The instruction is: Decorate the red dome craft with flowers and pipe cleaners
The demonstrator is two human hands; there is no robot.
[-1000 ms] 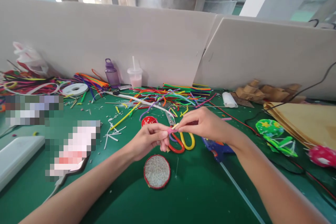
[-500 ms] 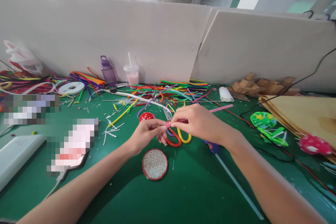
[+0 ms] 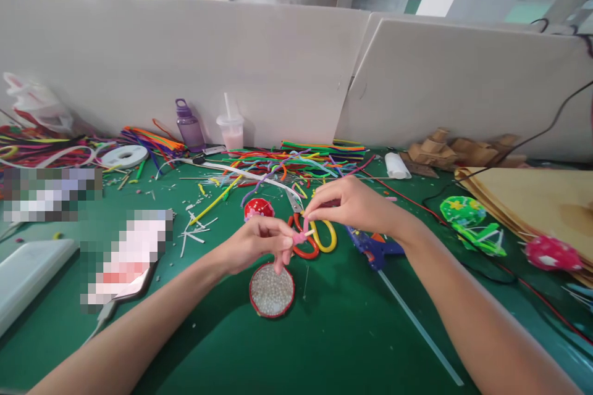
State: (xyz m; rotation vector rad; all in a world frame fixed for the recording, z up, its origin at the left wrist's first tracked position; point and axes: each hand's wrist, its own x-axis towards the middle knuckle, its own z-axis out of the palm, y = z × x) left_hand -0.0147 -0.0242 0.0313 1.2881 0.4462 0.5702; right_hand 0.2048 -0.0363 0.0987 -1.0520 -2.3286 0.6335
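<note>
My left hand (image 3: 259,242) pinches a pink pipe cleaner (image 3: 300,237) coiled around a thin pale stick (image 3: 309,232), whose tip pokes out to the right. Fingertips of my right hand (image 3: 349,200) grip the pipe cleaner's upright part, just above the coil. Beneath both hands lie scissors (image 3: 330,236) with red and yellow handles. A red dome with white dots (image 3: 258,208) sits behind my left hand. Closer to me is a round red-rimmed dish (image 3: 273,317) full of small white beads (image 3: 271,291). A blue glue gun (image 3: 375,251) lies by my right wrist, a long glue stick (image 3: 421,328) extending from it.
Loose colored pipe cleaners (image 3: 278,163) spread along the back, near a purple bottle (image 3: 189,129) and a lidded cup (image 3: 231,133). Green decorated pieces (image 3: 463,211) and a pink dome (image 3: 553,253) lie right. Two blurred devices and a white box (image 3: 32,271) are left.
My hands have moved slightly apart, uncovering the coil and stick tip. The pipe cleaner's long tail, earlier sticking out right of my right hand, is mostly hidden now. The glue gun shows more.
</note>
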